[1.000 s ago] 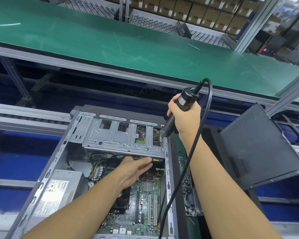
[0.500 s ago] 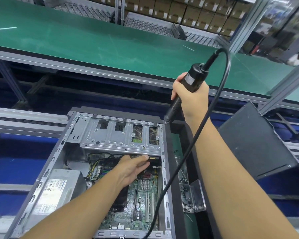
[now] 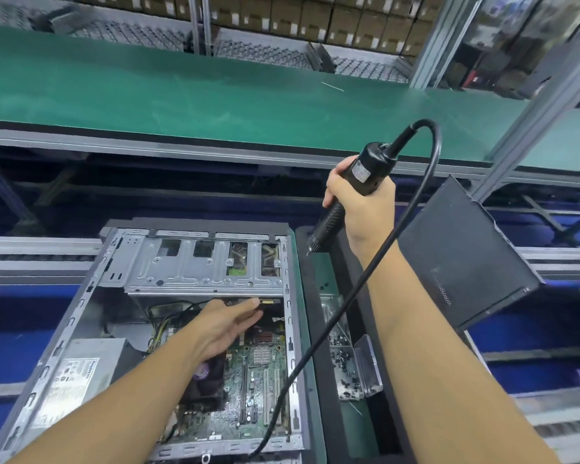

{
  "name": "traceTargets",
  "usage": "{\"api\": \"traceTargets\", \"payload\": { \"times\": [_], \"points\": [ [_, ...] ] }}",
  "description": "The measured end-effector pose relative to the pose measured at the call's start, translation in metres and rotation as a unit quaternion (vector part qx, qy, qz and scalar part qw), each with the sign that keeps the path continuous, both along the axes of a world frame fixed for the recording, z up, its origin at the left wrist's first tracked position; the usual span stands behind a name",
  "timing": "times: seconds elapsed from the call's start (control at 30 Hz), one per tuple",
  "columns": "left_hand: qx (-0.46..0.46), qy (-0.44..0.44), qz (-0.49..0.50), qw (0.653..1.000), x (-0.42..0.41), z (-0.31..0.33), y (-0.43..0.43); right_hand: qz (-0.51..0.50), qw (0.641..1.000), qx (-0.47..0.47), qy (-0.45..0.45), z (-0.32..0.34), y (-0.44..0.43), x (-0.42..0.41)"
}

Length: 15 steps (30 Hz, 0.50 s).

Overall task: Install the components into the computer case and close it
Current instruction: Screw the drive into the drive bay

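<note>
Your left hand (image 3: 225, 326), fingers straight, reaches inside the case (image 3: 291, 329); your right hand (image 3: 369, 212) grips the screwdriver (image 3: 370, 169), clear past the case's right edge.

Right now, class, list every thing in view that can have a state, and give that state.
computer case, open, interior exposed.
side panel, off the case, propped tilted at right.
electric screwdriver, gripped by right hand, tip in air beside the case.
left hand, fingers straight, reaching inside the case.
screw box, lid open.
</note>
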<state>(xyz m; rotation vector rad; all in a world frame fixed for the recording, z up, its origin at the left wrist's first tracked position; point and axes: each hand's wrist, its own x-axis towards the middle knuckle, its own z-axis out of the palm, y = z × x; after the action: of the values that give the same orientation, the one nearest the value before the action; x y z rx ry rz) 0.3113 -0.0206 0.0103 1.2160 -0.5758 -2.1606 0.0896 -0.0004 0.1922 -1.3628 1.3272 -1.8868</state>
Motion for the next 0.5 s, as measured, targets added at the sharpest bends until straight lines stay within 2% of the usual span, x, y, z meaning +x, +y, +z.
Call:
{"api": "traceTargets", "payload": {
  "times": [0.07,0.1,0.13,0.2,0.23,0.27,0.33,0.4,0.43,0.5],
  "points": [
    [-0.017,-0.088,-0.093,0.992,0.004,0.011,0.000,0.010,1.000,-0.004,-0.006,-0.001,0.004,-0.006],
    [-0.032,-0.163,-0.159,0.973,0.007,0.018,0.000,0.017,1.000,-0.008,-0.008,-0.001,0.006,-0.009],
    [-0.054,-0.256,-0.228,0.938,0.009,0.026,-0.001,0.022,1.000,-0.012,-0.008,-0.002,0.008,-0.013],
    [-0.119,-0.440,-0.340,0.823,0.012,0.044,-0.005,0.027,1.000,-0.010,-0.003,-0.003,0.014,-0.020],
    [-0.157,-0.502,-0.369,0.766,0.011,0.055,-0.007,0.028,1.000,-0.005,0.001,-0.004,0.018,-0.025],
    [-0.187,-0.543,-0.381,0.725,0.009,0.067,-0.008,0.028,1.000,0.000,0.003,-0.005,0.023,-0.030],
    [-0.224,-0.589,-0.388,0.672,-0.003,0.092,-0.005,0.031,0.999,0.013,0.004,-0.007,0.032,-0.041],
    [-0.275,-0.610,-0.375,0.642,-0.024,0.109,0.000,0.040,0.999,0.023,-0.003,-0.009,0.040,-0.053],
    [-0.309,-0.609,-0.351,0.641,-0.037,0.112,0.004,0.045,0.999,0.027,-0.007,-0.011,0.044,-0.058],
    [-0.352,-0.592,-0.299,0.660,-0.066,0.113,0.012,0.053,0.998,0.031,-0.020,-0.015,0.053,-0.071]
  ]
}}
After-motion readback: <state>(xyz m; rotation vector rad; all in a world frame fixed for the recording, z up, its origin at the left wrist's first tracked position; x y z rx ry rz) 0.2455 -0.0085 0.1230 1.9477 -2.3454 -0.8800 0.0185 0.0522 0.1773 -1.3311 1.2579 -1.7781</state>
